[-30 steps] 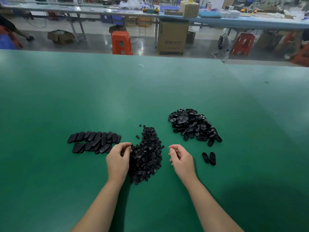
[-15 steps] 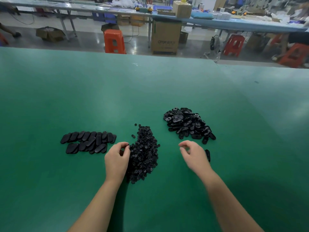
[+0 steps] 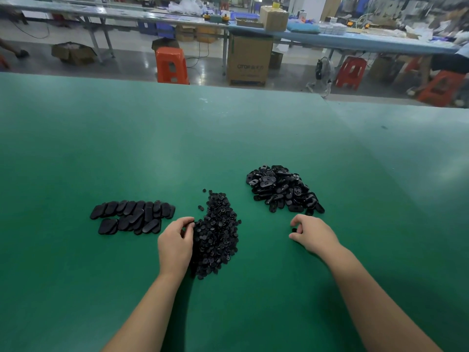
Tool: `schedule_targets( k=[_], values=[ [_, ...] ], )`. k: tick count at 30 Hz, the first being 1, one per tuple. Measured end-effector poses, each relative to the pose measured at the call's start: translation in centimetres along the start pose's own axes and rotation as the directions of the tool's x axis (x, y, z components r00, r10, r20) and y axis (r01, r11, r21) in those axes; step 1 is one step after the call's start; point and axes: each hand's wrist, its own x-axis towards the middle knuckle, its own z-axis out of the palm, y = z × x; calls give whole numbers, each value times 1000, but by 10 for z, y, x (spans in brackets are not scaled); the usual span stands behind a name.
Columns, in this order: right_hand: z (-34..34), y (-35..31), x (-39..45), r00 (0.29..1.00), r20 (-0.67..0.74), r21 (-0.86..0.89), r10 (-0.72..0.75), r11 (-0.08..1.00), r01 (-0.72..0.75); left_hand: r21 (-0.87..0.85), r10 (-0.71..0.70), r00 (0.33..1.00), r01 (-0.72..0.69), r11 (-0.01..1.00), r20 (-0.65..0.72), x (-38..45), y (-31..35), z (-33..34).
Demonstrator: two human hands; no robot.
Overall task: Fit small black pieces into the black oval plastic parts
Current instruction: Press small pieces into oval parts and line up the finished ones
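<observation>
**Three black heaps, two hands on the green tabletop**

Three groups of black parts lie on the tabletop [image 3: 228, 138], all toward its near edge. Leftmost is a laid-out batch of oval parts [image 3: 132, 217] in two overlapping rows, too overlapped to count. In the middle sits one heap of small pieces [image 3: 218, 232]; rightmost, one loose pile of oval parts [image 3: 281, 190]. The left hand [image 3: 175, 243] touches the heap's left side, fingers curled, pinching pieces. The right hand [image 3: 313, 233], just nearer than the loose pile, pinches one small black item.
</observation>
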Motion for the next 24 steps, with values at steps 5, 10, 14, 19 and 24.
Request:
schedule_targets(
  k=[5,10,14,19,24],
  values=[
    [-1,-12,1,997,-54,-75,-47,996,43,6,17,1000,-17,1000,17,0,-1,0],
    [3,-33,2,990,-144,513,6,856,69,14,46,998,-46,999,37,1,0,-1],
    [21,-61,-11,999,-32,916,27,400,18,33,42,998,-44,998,45,1,-2,0],
    [58,-92,-20,1000,2,967,-19,256,3,21,5,999,-6,1000,42,1,-1,1],
    [81,-97,-21,992,-124,918,-38,375,130,-30,-35,999,36,999,41,1,-2,2]
  ],
)
